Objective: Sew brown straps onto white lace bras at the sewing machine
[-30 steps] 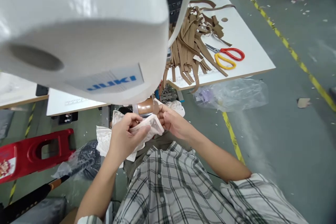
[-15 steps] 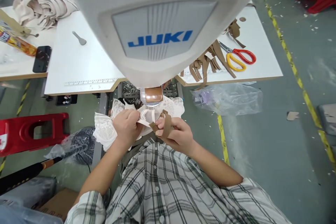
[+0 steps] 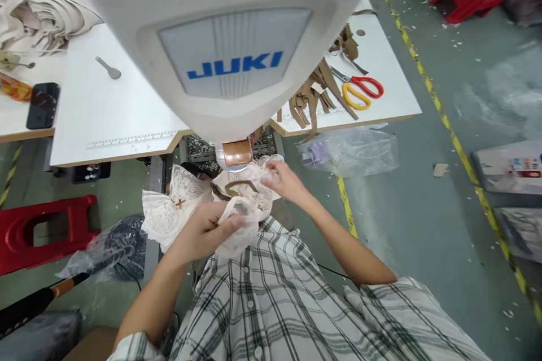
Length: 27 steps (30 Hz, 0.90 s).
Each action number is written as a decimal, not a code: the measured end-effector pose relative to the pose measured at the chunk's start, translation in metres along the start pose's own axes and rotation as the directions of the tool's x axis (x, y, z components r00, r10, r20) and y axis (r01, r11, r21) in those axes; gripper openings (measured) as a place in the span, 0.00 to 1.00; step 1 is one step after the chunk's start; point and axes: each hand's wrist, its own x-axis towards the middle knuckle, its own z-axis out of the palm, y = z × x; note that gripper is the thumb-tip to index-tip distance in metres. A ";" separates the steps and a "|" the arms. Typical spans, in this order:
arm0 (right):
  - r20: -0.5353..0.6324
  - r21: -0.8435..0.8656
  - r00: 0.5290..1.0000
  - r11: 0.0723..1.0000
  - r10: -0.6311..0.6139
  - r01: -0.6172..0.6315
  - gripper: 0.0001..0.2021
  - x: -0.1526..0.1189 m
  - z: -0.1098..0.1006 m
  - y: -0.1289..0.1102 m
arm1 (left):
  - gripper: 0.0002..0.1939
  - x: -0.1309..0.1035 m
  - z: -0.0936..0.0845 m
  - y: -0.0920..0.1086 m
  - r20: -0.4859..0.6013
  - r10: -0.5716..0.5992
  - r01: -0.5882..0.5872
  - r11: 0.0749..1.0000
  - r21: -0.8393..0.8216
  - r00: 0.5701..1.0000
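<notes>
A white sewing machine head (image 3: pixel 228 39) marked JUKI fills the top of the view. Below it hangs white lace fabric (image 3: pixel 169 208) with a thin brown strap (image 3: pixel 241 185) lying on it. My left hand (image 3: pixel 207 228) grips a bunched part of the lace close to my chest. My right hand (image 3: pixel 284 180) reaches to the right edge of the same lace, near the copper-coloured part (image 3: pixel 236 153) under the machine, fingers pinching the fabric.
A white table (image 3: pixel 105 118) carries a ruler strip, brown strips (image 3: pixel 315 93) and red-and-yellow scissors (image 3: pixel 358 90). A phone (image 3: pixel 42 104) and folded beige cloth (image 3: pixel 38 8) lie at left. A plastic bag (image 3: pixel 351 149), red stools (image 3: pixel 38 231) and a yellow floor line (image 3: pixel 449 118) surround me.
My right hand has let go of the brown strap and moved up to the lace's right edge. My left hand has pulled the bunched lace down toward my chest. The camera has shifted slightly.
</notes>
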 end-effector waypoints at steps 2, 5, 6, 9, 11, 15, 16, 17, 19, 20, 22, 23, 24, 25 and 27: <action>0.247 -0.058 0.969 0.998 -0.013 0.028 0.23 -0.002 0.002 0.017 | 0.25 -0.006 -0.004 -0.006 0.015 0.002 0.000 0.989 -0.150 1.000; 0.473 0.030 0.880 0.999 -0.040 0.029 0.21 -0.013 -0.004 0.021 | 0.27 -0.006 -0.023 -0.027 -0.122 -0.116 0.088 0.973 -0.215 0.986; 0.476 0.105 0.879 0.994 -0.028 -0.025 0.23 -0.017 -0.009 0.018 | 0.27 -0.003 -0.031 -0.035 -0.182 -0.185 0.154 0.973 -0.175 0.966; 0.327 0.425 0.945 0.893 0.003 -0.150 0.24 -0.027 -0.025 -0.004 | 0.21 0.016 -0.050 -0.049 -0.454 -0.241 0.353 0.918 0.179 0.858; 0.225 0.571 0.974 0.815 -0.037 -0.101 0.23 -0.031 -0.030 -0.025 | 0.22 0.033 -0.044 -0.048 -0.566 -0.116 0.360 0.868 0.342 0.816; 0.198 0.545 0.932 0.824 -0.304 0.153 0.20 -0.032 -0.029 -0.066 | 0.24 0.054 0.003 -0.038 -0.158 -0.057 0.060 0.998 0.019 0.986; 0.239 0.515 0.899 0.833 -0.367 0.203 0.20 -0.031 -0.030 -0.072 | 0.24 0.055 0.015 -0.038 -0.014 -0.060 0.057 0.990 -0.129 0.998; 0.312 0.491 0.852 0.839 -0.421 0.235 0.21 -0.028 -0.034 -0.075 | 0.24 0.054 0.024 -0.038 0.088 -0.078 0.098 0.963 -0.251 0.993; 0.448 0.417 0.773 0.870 -0.448 0.263 0.20 -0.015 -0.049 -0.073 | 0.21 0.051 0.033 -0.041 0.141 -0.186 0.230 0.872 -0.433 0.972; 0.458 0.339 0.786 0.899 -0.414 0.277 0.18 -0.003 -0.061 -0.069 | 0.20 0.049 0.034 -0.042 0.130 -0.256 0.286 0.810 -0.511 0.958; 0.248 0.079 0.928 0.961 -0.278 0.266 0.15 0.033 -0.089 -0.055 | 0.20 0.046 0.033 -0.041 0.118 -0.365 0.352 0.680 -0.643 0.923; 0.026 -0.074 0.977 0.974 -0.212 0.213 0.14 0.056 -0.105 -0.047 | 0.22 0.046 0.032 -0.038 0.118 -0.395 0.362 0.629 -0.688 0.911; -0.201 -0.215 0.966 0.969 -0.165 0.121 0.14 0.081 -0.120 -0.039 | 0.24 0.045 0.031 -0.035 0.121 -0.412 0.367 0.596 -0.714 0.903; -0.360 -0.325 0.921 0.945 -0.150 0.027 0.14 0.107 -0.135 -0.033 | 0.26 0.045 0.030 -0.032 0.117 -0.423 0.368 0.580 -0.727 0.898; -0.482 -0.479 0.864 0.869 -0.144 -0.122 0.15 0.154 -0.159 -0.023 | 0.26 0.045 0.030 -0.025 0.071 -0.452 0.352 0.579 -0.735 0.889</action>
